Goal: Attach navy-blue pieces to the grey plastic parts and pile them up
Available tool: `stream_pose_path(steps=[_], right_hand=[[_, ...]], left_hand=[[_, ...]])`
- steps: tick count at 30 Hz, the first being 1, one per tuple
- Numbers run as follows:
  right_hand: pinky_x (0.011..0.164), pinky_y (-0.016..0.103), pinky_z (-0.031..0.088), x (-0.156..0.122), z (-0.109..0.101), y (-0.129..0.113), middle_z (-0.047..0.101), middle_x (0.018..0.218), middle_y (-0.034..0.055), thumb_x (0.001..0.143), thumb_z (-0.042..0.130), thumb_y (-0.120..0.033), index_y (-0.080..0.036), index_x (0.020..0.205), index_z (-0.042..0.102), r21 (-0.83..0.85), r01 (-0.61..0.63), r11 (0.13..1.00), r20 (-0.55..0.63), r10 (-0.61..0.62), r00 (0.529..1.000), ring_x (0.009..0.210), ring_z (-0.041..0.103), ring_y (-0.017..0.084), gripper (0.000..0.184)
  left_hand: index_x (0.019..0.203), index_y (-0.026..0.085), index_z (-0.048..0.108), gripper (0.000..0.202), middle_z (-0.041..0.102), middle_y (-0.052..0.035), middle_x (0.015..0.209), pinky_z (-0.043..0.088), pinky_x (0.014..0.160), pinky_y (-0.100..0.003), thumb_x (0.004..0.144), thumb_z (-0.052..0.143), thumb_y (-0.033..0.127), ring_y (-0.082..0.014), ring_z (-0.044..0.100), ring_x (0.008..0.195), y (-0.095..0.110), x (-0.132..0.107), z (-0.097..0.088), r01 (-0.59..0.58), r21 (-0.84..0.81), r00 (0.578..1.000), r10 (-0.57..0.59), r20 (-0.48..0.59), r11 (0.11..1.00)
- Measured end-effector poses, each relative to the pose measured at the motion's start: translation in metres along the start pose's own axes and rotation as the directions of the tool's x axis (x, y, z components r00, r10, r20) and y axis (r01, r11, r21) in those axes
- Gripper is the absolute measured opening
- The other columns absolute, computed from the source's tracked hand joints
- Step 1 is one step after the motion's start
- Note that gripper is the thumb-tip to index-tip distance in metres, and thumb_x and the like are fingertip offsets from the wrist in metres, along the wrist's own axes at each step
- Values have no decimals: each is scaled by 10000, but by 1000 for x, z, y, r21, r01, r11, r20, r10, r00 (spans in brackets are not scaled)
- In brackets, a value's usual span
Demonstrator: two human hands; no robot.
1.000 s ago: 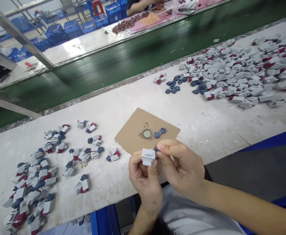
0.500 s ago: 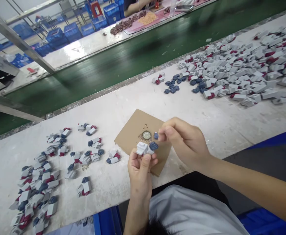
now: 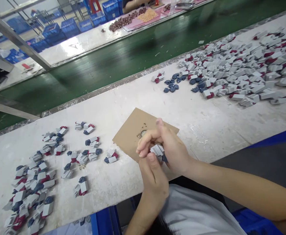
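Observation:
A small grey plastic piece point(image 3: 157, 149) with a dark blue part on it sits between my two hands above the cardboard. My left hand point(image 3: 155, 182) is closed on it from below, thumb against its near side. My right hand point(image 3: 173, 147) curls around it from the far and right sides, fingers bent over toward my left fingertips. Whether a separate blue part is in my right fingers is hidden. Behind my fingers, a small round cap point(image 3: 143, 133) shows in part on the brown cardboard sheet point(image 3: 129, 130), with brownish crumbs around it.
Grey, blue and dark red assembled pieces point(image 3: 35, 186) lie in clusters at left. Right of centre are loose blue parts point(image 3: 171, 85) and a big heap of grey-and-red pieces point(image 3: 246, 71). Beyond the table runs a green conveyor belt point(image 3: 108, 62); a person's arm point(image 3: 133, 5) is across it.
My right hand has moved left and down from beside the grey piece, where a small blue part was at its fingertips, and now wraps around the piece. My left hand has shifted slightly right.

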State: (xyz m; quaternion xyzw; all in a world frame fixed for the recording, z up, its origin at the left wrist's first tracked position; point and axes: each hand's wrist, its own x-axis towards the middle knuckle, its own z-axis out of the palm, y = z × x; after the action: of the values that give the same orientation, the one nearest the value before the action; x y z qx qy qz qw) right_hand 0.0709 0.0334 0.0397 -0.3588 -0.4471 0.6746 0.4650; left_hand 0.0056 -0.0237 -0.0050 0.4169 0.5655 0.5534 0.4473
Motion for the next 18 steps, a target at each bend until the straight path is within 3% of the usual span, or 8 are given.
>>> stream_pose_path(steps=[6, 11, 13, 15, 18], right_hand=[[561, 274, 474, -8, 2, 5, 594, 521, 28, 819, 210, -658, -177, 505, 594, 62, 55, 997, -62, -51, 997, 555, 590, 138, 691], [530, 279, 462, -7, 7, 18, 570, 476, 18, 833, 202, -639, -185, 475, 549, 133, 148, 980, -226, -115, 967, 494, 561, 134, 674], [527, 278, 456, -3, 6, 24, 577, 481, 28, 824, 198, -654, -181, 463, 539, 147, 115, 982, -287, -69, 955, 478, 550, 132, 686], [547, 280, 458, 2, 3, 27, 585, 490, 39, 808, 174, -679, -177, 477, 552, 203, 55, 978, -306, 10, 952, 490, 552, 137, 710], [604, 287, 472, 8, -2, 24, 616, 546, 58, 780, 143, -714, -171, 566, 606, 327, -7, 945, -271, 101, 957, 573, 591, 159, 745]], left_hand=[[1085, 185, 551, 416, 621, -90, 976, 445, 691, -275, 918, 200, 333, -174, 584, 886, 4, 2, 5, -244, 122, 969, 238, 63, 962], [1053, 157, 531, 362, 595, -98, 988, 430, 762, -294, 914, 241, 322, -175, 557, 925, -1, 10, 5, -311, 212, 950, 306, 57, 927], [1060, 154, 527, 378, 579, -108, 1033, 413, 817, -314, 910, 242, 351, -183, 533, 982, -4, 14, 4, -255, 205, 967, 250, 53, 945], [1047, 157, 533, 406, 584, -101, 1021, 411, 829, -319, 899, 247, 405, -187, 529, 998, -5, 18, 5, -113, 138, 993, 109, 41, 984], [910, 164, 567, 442, 592, -36, 751, 449, 624, -271, 851, 302, 513, -158, 579, 724, 1, 22, 5, 185, -2, 981, -185, 64, 983]])
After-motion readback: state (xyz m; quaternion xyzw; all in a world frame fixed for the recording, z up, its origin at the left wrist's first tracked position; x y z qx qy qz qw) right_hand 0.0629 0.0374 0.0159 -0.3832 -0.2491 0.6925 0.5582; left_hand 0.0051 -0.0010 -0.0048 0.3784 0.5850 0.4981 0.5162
